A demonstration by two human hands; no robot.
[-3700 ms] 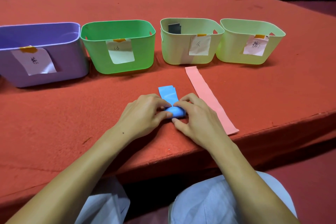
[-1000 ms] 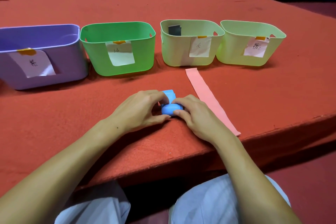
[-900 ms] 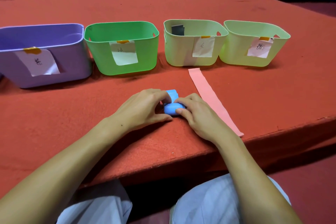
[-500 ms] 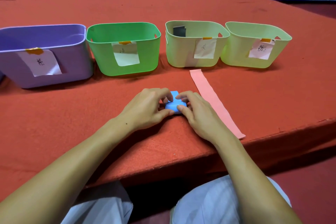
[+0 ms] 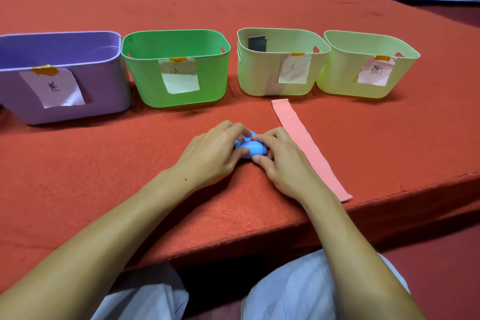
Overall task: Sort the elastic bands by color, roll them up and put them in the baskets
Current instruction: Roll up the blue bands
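Blue band (image 5: 251, 148) is a tight, rounded roll on the red table (image 5: 104, 176), pinched between left hand (image 5: 213, 154) and right hand (image 5: 281, 163), fingers curled round it.

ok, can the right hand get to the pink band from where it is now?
Probably yes. The pink band lies flat on the cloth just beside the right hand, nothing between them. But that hand, with the left hand, is gripping the blue roll, so it must let go first.
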